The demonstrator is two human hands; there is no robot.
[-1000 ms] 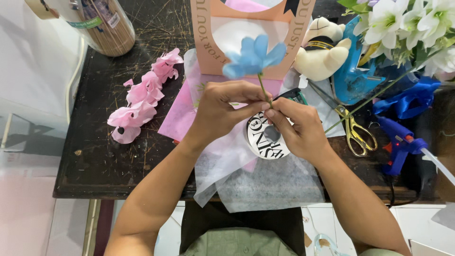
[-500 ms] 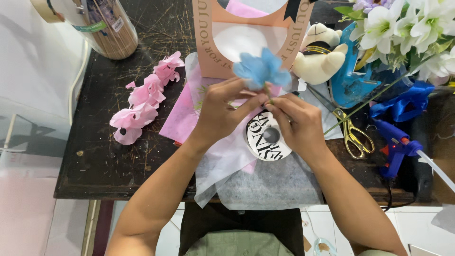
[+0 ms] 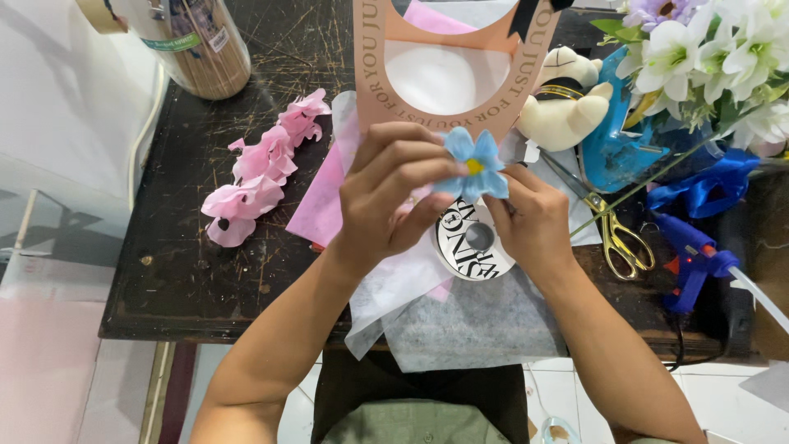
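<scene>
Both hands pinch a small blue flower (image 3: 475, 167) between them: the left hand (image 3: 393, 193) curls its fingers onto the petals, the right hand (image 3: 532, 224) grips from below. Since a moment ago the flower has turned, its yellow centre now facing up. A ribbon spool (image 3: 472, 240) lies under the hands.

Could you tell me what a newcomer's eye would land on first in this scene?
Most striking is the small blue flower with a yellow middle, held up at the centre between the left hand and the right hand. To the left, a row of pink flowers lies on the scratched dark table. At the right edge sit white flowers, gold scissors and a blue glue gun.
</scene>
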